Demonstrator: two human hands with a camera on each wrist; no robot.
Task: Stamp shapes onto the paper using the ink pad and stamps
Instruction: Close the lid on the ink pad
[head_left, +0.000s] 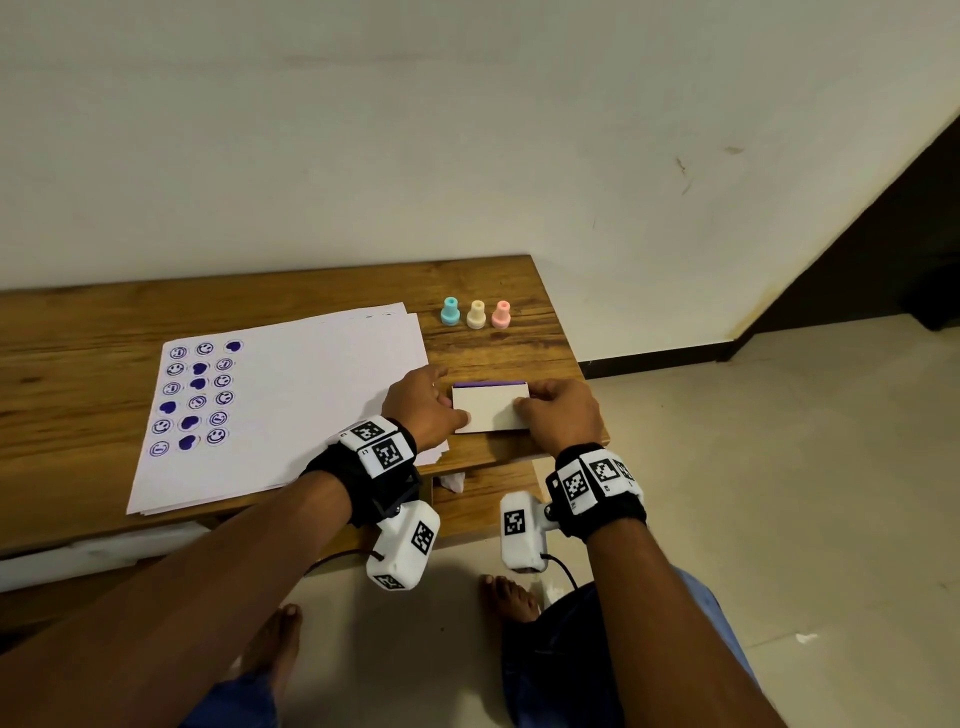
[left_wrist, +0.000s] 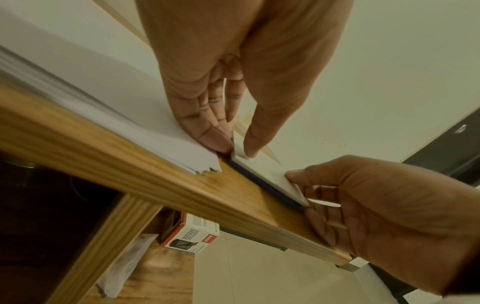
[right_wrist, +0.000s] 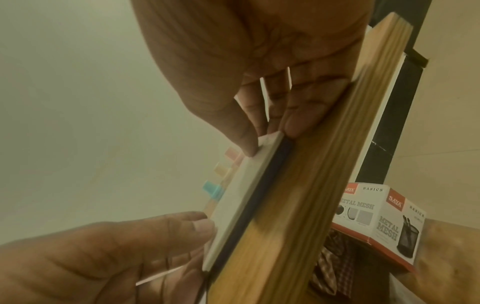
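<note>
The ink pad (head_left: 488, 410), a flat case with a white lid over a purple base, lies shut near the right front corner of the wooden table (head_left: 493, 353). My left hand (head_left: 452, 410) pinches its left end, thumb on the lid (left_wrist: 267, 174) and fingers against the side. At the pad's right end, my right hand (head_left: 530, 410) grips the same way, as the right wrist view shows at the lid's corner (right_wrist: 270, 142). Blue (head_left: 450, 312), cream (head_left: 475, 314) and pink (head_left: 501, 314) stamps stand in a row behind the pad. The paper stack (head_left: 311, 395) lies to the left, with purple smileys and hearts (head_left: 197, 397).
The table's right edge is just past my right hand, and tiled floor (head_left: 753, 493) lies beyond it. A wall (head_left: 467, 156) rises behind the table. Under the table, a "Metal Mesh" box (right_wrist: 376, 216) sits on a lower shelf. My bare feet (head_left: 511, 597) are below the front edge.
</note>
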